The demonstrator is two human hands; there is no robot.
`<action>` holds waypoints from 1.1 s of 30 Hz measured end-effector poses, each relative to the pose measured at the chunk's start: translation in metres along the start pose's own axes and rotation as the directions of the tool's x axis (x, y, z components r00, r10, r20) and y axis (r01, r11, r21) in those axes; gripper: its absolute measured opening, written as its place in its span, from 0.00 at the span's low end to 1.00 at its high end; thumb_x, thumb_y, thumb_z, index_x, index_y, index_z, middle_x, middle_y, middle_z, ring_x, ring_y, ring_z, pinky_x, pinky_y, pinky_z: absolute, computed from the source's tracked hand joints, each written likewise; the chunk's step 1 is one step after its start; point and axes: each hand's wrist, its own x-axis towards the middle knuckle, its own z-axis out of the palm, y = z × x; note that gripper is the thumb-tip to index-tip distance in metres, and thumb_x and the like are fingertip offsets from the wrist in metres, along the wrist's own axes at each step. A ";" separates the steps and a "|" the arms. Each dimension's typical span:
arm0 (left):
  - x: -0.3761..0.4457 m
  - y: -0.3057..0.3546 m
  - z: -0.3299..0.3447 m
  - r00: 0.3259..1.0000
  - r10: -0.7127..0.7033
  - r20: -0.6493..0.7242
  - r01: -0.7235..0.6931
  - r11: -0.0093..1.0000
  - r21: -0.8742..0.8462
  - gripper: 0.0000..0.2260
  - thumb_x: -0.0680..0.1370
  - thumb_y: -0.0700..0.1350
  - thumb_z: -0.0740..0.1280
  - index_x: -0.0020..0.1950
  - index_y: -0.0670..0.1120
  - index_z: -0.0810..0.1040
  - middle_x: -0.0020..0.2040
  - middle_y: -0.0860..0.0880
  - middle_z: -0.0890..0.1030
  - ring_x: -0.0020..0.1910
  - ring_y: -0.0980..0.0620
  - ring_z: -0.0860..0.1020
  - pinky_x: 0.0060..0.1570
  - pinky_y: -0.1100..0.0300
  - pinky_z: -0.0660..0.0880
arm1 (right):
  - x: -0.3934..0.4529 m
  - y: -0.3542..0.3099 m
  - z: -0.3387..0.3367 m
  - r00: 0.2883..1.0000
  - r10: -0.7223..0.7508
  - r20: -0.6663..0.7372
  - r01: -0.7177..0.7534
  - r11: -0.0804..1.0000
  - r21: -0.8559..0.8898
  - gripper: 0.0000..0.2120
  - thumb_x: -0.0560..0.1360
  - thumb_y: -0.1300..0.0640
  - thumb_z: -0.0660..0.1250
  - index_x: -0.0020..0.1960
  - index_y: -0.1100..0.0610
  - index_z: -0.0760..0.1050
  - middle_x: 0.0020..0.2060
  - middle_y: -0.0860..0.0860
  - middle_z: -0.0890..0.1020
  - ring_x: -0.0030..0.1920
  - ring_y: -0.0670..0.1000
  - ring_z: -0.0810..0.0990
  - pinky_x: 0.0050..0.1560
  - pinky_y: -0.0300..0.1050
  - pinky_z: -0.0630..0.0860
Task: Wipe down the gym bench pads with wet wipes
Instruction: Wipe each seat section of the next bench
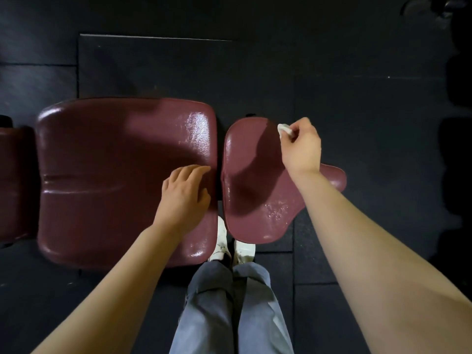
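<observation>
Two maroon vinyl bench pads lie below me. On the large square pad (102,162) my left hand (185,194) rests flat near its right edge, fingers relaxed. The smaller contoured seat pad (250,200) lies to the right across a narrow gap. My right hand (301,146) pinches a crumpled white wet wipe (284,129) against the far right edge of that small pad. Both pads show wet, glossy patches.
A third maroon pad (12,185) shows partly at the left edge. Dark rubber floor tiles (357,98) surround the bench. My grey trousers (229,307) and white shoes (244,249) stand close under the gap between the pads.
</observation>
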 end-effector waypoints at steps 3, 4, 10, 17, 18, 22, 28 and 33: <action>0.003 -0.008 0.005 1.000 0.010 0.020 -0.010 1.000 -0.021 0.23 0.72 0.45 0.61 0.68 0.48 0.74 0.66 0.49 0.75 0.67 0.44 0.69 0.62 0.47 0.66 | 0.002 -0.006 0.025 0.996 -0.045 0.076 0.051 0.995 -0.085 0.08 0.78 0.54 0.66 0.47 0.59 0.73 0.47 0.52 0.76 0.42 0.48 0.70 0.42 0.38 0.63; 0.004 -0.010 0.006 1.000 0.011 0.024 -0.010 1.000 -0.029 0.23 0.73 0.45 0.61 0.68 0.48 0.74 0.66 0.49 0.75 0.67 0.44 0.69 0.62 0.46 0.66 | 0.001 -0.008 0.030 0.994 -0.062 0.084 0.070 0.994 -0.089 0.10 0.78 0.52 0.65 0.47 0.59 0.74 0.46 0.52 0.76 0.43 0.49 0.71 0.43 0.39 0.63; 0.009 -0.018 0.011 0.999 0.037 0.039 -0.034 0.998 -0.055 0.21 0.73 0.44 0.61 0.67 0.49 0.74 0.64 0.50 0.76 0.65 0.47 0.69 0.62 0.49 0.66 | -0.001 0.003 0.024 0.981 -0.114 0.158 0.130 0.987 -0.093 0.08 0.79 0.53 0.65 0.54 0.57 0.73 0.49 0.52 0.76 0.43 0.45 0.74 0.45 0.38 0.67; 0.019 -0.027 0.000 0.996 0.072 0.054 -0.070 0.996 -0.048 0.21 0.73 0.46 0.59 0.67 0.50 0.73 0.64 0.52 0.75 0.65 0.49 0.67 0.61 0.53 0.63 | 0.007 -0.008 0.048 0.996 0.080 -0.045 -0.088 0.974 -0.210 0.07 0.79 0.60 0.60 0.53 0.63 0.72 0.49 0.61 0.79 0.50 0.63 0.77 0.44 0.47 0.67; 0.020 -0.030 -0.001 0.996 0.067 0.055 -0.064 0.997 -0.049 0.22 0.73 0.47 0.59 0.67 0.50 0.73 0.64 0.52 0.75 0.65 0.48 0.68 0.61 0.53 0.64 | 0.005 -0.021 0.058 0.998 0.048 -0.051 -0.058 0.978 -0.201 0.06 0.78 0.61 0.60 0.52 0.62 0.74 0.48 0.61 0.80 0.50 0.63 0.78 0.45 0.49 0.69; 0.024 -0.036 -0.006 0.997 0.035 0.072 -0.032 0.998 -0.046 0.23 0.72 0.46 0.59 0.67 0.50 0.74 0.64 0.52 0.76 0.66 0.49 0.68 0.62 0.53 0.63 | -0.005 -0.055 0.092 0.687 -0.501 0.527 0.675 0.709 -0.204 0.06 0.74 0.62 0.60 0.45 0.56 0.76 0.43 0.56 0.80 0.46 0.61 0.78 0.51 0.55 0.74; 0.026 -0.044 -0.013 0.993 0.089 0.071 -0.087 0.996 -0.037 0.21 0.73 0.44 0.61 0.66 0.49 0.75 0.63 0.53 0.76 0.65 0.49 0.68 0.62 0.55 0.62 | 0.050 -0.022 0.053 0.982 -0.160 0.101 0.189 0.867 -0.461 0.08 0.74 0.63 0.58 0.46 0.62 0.76 0.44 0.61 0.79 0.45 0.65 0.79 0.42 0.52 0.73; 0.027 -0.048 -0.009 0.991 0.085 0.102 -0.082 0.996 -0.031 0.21 0.73 0.46 0.59 0.66 0.50 0.75 0.63 0.53 0.76 0.65 0.48 0.70 0.63 0.52 0.64 | 0.009 -0.041 0.068 0.949 -0.222 0.224 0.288 0.901 -0.324 0.07 0.77 0.59 0.59 0.50 0.58 0.75 0.45 0.58 0.82 0.47 0.62 0.79 0.46 0.51 0.74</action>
